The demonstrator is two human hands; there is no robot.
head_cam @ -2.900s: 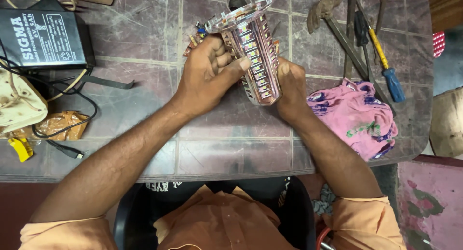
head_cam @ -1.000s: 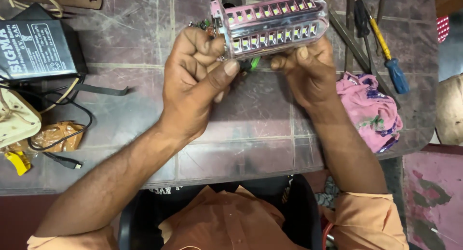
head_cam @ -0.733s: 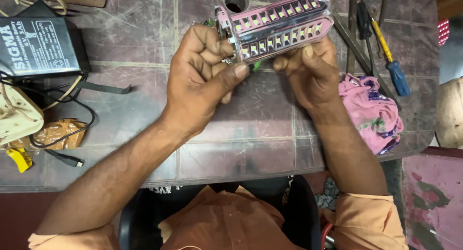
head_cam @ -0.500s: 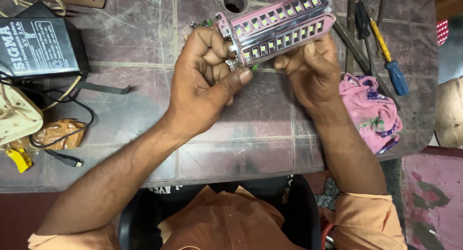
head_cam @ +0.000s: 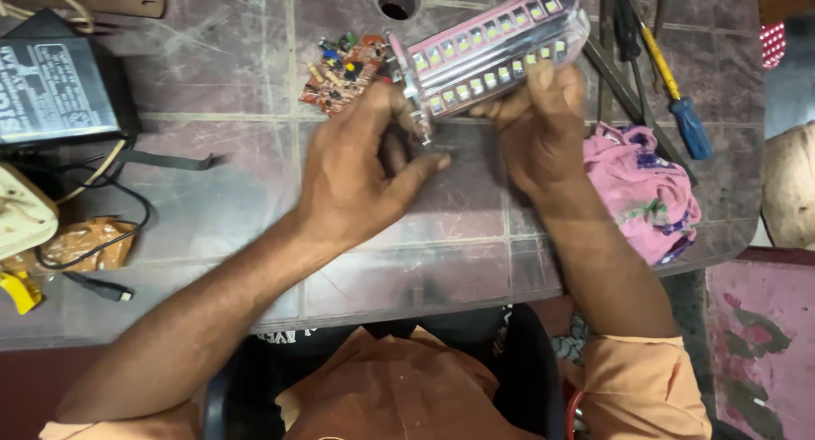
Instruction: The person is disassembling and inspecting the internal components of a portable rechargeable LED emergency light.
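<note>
the right hand [head_cam: 543, 121] is closed around the underside of a pink lamp housing with two rows of small square leds [head_cam: 488, 53], holding it tilted above the far part of the tiled surface [head_cam: 212, 202]. the left hand [head_cam: 356, 181] is loosely curled at the lamp's left end, fingertips pinching something too small to make out, just beside a red circuit board [head_cam: 344, 70]. a pink cloth [head_cam: 641, 189] and a blue-handled screwdriver [head_cam: 679, 109] lie to the right, a black box [head_cam: 55, 87] to the far left.

Head-worn view, steeply down, close.
</note>
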